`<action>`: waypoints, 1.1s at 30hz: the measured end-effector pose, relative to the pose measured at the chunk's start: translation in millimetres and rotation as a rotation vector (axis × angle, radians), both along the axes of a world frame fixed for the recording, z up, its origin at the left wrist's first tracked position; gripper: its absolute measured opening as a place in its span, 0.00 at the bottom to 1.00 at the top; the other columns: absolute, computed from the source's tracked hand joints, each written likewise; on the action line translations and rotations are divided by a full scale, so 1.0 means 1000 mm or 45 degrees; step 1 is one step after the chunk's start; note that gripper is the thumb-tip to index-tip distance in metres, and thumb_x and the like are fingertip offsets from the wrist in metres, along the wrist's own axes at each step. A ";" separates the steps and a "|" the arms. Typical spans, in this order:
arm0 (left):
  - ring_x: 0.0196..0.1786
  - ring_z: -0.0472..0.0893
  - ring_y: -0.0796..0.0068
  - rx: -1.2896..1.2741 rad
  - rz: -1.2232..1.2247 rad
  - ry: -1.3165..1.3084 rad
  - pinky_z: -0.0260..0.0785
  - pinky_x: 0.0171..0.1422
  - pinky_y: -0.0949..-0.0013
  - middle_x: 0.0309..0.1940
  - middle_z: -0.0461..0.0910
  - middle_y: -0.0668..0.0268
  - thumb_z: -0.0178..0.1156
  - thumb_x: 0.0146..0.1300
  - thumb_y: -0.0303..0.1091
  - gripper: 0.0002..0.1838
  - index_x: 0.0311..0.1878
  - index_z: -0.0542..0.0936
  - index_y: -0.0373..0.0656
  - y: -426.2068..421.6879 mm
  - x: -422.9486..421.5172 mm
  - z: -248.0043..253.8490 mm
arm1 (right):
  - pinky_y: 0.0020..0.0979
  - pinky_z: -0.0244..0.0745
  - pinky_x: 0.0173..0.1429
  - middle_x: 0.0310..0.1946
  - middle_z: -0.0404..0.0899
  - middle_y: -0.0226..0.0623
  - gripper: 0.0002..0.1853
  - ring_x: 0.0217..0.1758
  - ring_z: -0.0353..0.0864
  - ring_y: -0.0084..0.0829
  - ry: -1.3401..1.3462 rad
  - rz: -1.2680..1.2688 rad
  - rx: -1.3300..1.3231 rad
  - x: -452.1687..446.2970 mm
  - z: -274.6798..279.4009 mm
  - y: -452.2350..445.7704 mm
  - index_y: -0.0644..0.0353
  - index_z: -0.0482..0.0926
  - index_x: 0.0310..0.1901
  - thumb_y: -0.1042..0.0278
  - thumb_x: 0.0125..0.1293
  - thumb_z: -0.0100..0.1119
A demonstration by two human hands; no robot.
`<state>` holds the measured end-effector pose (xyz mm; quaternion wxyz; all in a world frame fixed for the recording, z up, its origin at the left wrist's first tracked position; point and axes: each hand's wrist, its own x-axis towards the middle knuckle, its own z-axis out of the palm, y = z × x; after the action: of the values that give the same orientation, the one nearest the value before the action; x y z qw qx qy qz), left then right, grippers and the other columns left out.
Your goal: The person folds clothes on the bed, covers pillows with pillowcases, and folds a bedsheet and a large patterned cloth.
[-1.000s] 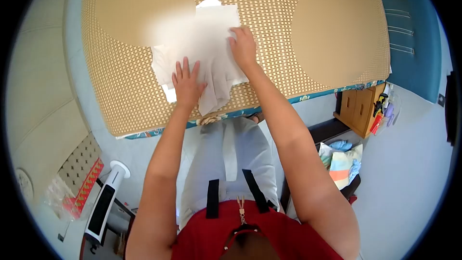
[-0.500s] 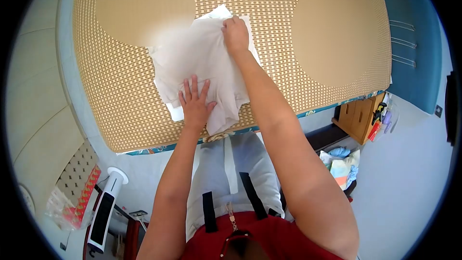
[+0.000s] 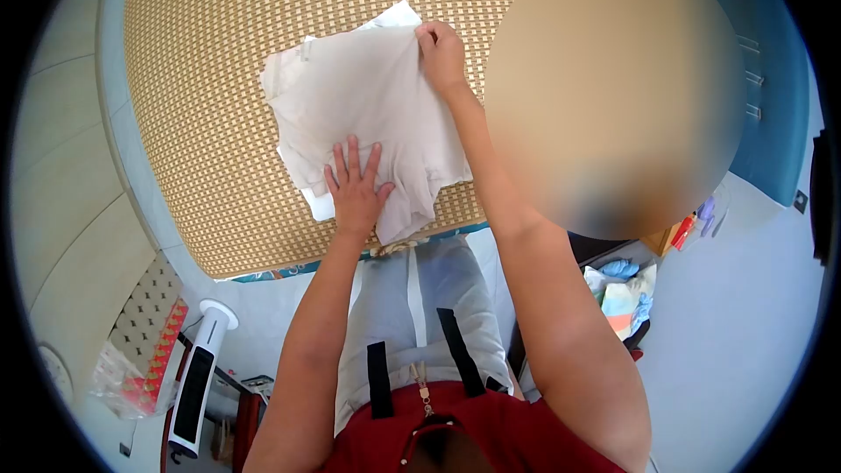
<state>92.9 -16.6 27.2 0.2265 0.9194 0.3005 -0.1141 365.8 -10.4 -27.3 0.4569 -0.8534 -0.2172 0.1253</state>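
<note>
A pale beige garment (image 3: 350,96) lies spread on a woven tan mat (image 3: 201,140); its exact kind is unclear. Small faint print shows near its upper left edge. White cloth (image 3: 399,15) pokes out from beneath it at the top and at the lower left. My left hand (image 3: 356,197) rests flat on the garment's lower part, fingers spread, with creases around it. At the upper right corner, my right hand (image 3: 443,54) pinches the garment's edge between thumb and fingers.
The mat covers a bed. A blurred round patch hides much of its right side. On the floor at right is a bag (image 3: 620,302) with blue items; a white tower-shaped appliance (image 3: 197,377) stands at lower left. A blue panel (image 3: 780,96) borders the far right.
My right hand has moved slightly right and up with the garment's corner. The garment's upper part is now flatter and wider. My left hand has stayed in place.
</note>
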 end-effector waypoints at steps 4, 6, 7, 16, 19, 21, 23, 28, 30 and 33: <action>0.74 0.43 0.50 0.030 -0.017 0.012 0.43 0.69 0.39 0.74 0.42 0.59 0.66 0.49 0.49 0.43 0.70 0.58 0.62 0.000 0.000 -0.002 | 0.26 0.70 0.37 0.25 0.78 0.34 0.06 0.28 0.74 0.26 0.386 -0.090 0.175 0.001 0.006 -0.007 0.63 0.79 0.33 0.69 0.60 0.58; 0.74 0.43 0.50 0.044 -0.025 0.014 0.43 0.69 0.38 0.74 0.42 0.59 0.66 0.49 0.49 0.43 0.70 0.58 0.62 -0.002 0.000 -0.002 | 0.23 0.68 0.35 0.23 0.75 0.30 0.06 0.27 0.71 0.20 0.549 -0.185 0.289 0.005 0.013 -0.015 0.64 0.78 0.33 0.69 0.61 0.58; 0.74 0.43 0.50 0.045 -0.025 0.016 0.43 0.69 0.38 0.74 0.42 0.59 0.66 0.49 0.49 0.43 0.70 0.58 0.62 -0.003 0.001 -0.002 | 0.22 0.67 0.35 0.23 0.75 0.29 0.06 0.27 0.70 0.20 0.592 -0.214 0.348 0.007 0.017 -0.019 0.64 0.78 0.33 0.69 0.62 0.57; 0.74 0.41 0.50 0.080 -0.044 0.061 0.41 0.70 0.38 0.74 0.40 0.59 0.65 0.51 0.50 0.43 0.70 0.57 0.61 -0.005 -0.001 -0.004 | 0.23 0.65 0.36 0.24 0.71 0.28 0.10 0.29 0.67 0.20 0.428 -0.255 0.192 -0.029 0.101 -0.149 0.63 0.73 0.31 0.67 0.67 0.51; 0.75 0.40 0.50 0.095 -0.075 0.089 0.40 0.70 0.38 0.74 0.39 0.59 0.64 0.52 0.51 0.43 0.71 0.57 0.60 -0.007 0.002 -0.003 | 0.27 0.66 0.37 0.25 0.71 0.33 0.10 0.29 0.69 0.25 0.267 -0.329 -0.066 -0.059 0.111 -0.246 0.64 0.73 0.30 0.67 0.67 0.50; 0.75 0.39 0.49 0.101 -0.109 0.084 0.40 0.70 0.38 0.74 0.38 0.58 0.63 0.52 0.52 0.43 0.71 0.56 0.59 -0.008 -0.002 -0.008 | 0.31 0.67 0.37 0.25 0.73 0.39 0.11 0.29 0.72 0.31 0.101 -0.499 -0.283 -0.089 0.115 -0.315 0.65 0.73 0.31 0.66 0.67 0.49; 0.74 0.39 0.46 0.092 -0.143 0.146 0.39 0.70 0.37 0.74 0.37 0.56 0.63 0.53 0.52 0.44 0.72 0.54 0.58 -0.010 0.000 -0.003 | 0.33 0.68 0.37 0.27 0.74 0.42 0.12 0.30 0.73 0.36 0.217 -0.652 -0.441 -0.122 0.128 -0.380 0.65 0.73 0.31 0.65 0.67 0.50; 0.73 0.42 0.42 0.075 -0.289 0.244 0.46 0.69 0.40 0.73 0.39 0.52 0.64 0.52 0.51 0.47 0.72 0.51 0.59 0.001 0.002 -0.001 | 0.36 0.72 0.42 0.33 0.78 0.46 0.09 0.37 0.79 0.41 0.978 -1.080 -0.550 -0.199 0.156 -0.506 0.64 0.75 0.28 0.68 0.61 0.54; 0.71 0.47 0.40 0.064 -0.378 0.294 0.49 0.70 0.45 0.72 0.42 0.48 0.63 0.53 0.51 0.46 0.72 0.51 0.57 0.005 0.001 0.005 | 0.38 0.73 0.45 0.42 0.77 0.49 0.04 0.41 0.79 0.44 0.681 -1.018 -0.805 -0.250 0.145 -0.560 0.62 0.76 0.32 0.72 0.56 0.57; 0.69 0.52 0.39 -0.028 -0.476 0.350 0.50 0.71 0.52 0.69 0.48 0.43 0.62 0.55 0.49 0.41 0.70 0.56 0.52 0.016 0.003 0.006 | 0.41 0.73 0.52 0.60 0.65 0.54 0.22 0.49 0.77 0.50 0.434 -1.115 -1.038 -0.308 0.149 -0.587 0.56 0.74 0.48 0.76 0.47 0.59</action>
<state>96.3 -0.5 33.3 0.1682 0.9324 0.1517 -0.2815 57.9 -597.4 122.2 0.1316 -0.9371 0.2943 0.1335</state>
